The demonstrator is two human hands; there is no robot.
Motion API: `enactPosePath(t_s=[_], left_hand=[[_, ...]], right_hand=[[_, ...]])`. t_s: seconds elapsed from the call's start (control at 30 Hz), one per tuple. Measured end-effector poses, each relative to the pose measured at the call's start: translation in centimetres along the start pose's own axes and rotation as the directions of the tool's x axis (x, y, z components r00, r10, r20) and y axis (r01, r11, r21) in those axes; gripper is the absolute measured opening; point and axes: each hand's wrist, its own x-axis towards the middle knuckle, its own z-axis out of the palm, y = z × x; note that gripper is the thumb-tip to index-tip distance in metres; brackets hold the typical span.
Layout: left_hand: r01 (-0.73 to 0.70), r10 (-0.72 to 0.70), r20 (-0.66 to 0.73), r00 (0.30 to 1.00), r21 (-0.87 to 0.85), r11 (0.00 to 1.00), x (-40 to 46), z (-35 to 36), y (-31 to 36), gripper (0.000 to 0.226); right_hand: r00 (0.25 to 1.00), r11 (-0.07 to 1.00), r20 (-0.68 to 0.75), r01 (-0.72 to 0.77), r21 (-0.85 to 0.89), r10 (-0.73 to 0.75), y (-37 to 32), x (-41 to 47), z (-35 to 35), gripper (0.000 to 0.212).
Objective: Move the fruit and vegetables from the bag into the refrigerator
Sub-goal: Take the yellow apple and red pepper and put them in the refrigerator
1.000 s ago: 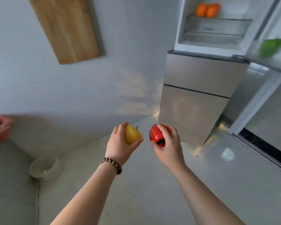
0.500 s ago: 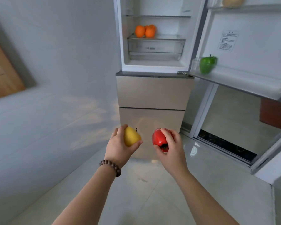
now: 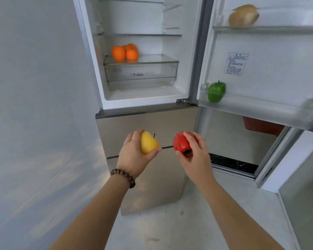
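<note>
Refrigerator [image 3: 170, 98] interior, white with its door open, now fills the view, nearer than 1 second ago. Left hand [image 3: 134, 156] grips a yellow waxy pear [image 3: 148, 144]; right hand [image 3: 195, 154] clasps a glossy red bell pepper [image 3: 181, 143]. Both are carried below the compartment, so placing them likely comes next.

Pale wall [image 3: 34, 105], glossy light floor [image 3: 170, 228]

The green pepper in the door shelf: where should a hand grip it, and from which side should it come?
Probably from above. The green pepper stands upright in the lower door shelf, stem up, and the shelf's clear front rail hides its lower half. Curl fingers around its wide upper shoulders and lift straight up. Both hands are full now.
</note>
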Motion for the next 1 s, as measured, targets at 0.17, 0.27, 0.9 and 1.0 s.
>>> enactPosePath(t_s=[0.17, 0.27, 0.9, 1.0], left_hand=[[-0.083, 0.089, 0.071, 0.993, -0.084, 0.993, 6.7, 2.6, 1.3, 0.077], [-0.145, 0.159, 0.125, 0.979, -0.113, 0.983, 9.9, 4.7, 2.5, 0.078], [-0.314, 0.326, 0.028, 0.945, -0.197, 0.929, 27.9, 12.2, 8.1, 0.079], [-0.318, 0.329, 0.028, 0.944, -0.194, 0.928, 29.5, 13.0, 8.2, 0.079]], right_hand=[[0.991, 0.998, -0.127, -0.035, -0.052, 0.028, 1.0, 5.7, -2.5, 0.062], [0.977, 0.994, -0.202, -0.084, -0.074, 0.067, 2.0, 9.0, -4.7, 0.052], [0.993, 0.927, -0.024, -0.117, -0.356, 0.116, 12.6, 28.7, -16.1, 0.074], [0.972, 0.895, 0.135, -0.117, -0.431, 0.192, 13.9, 30.2, -16.3, 0.072]])
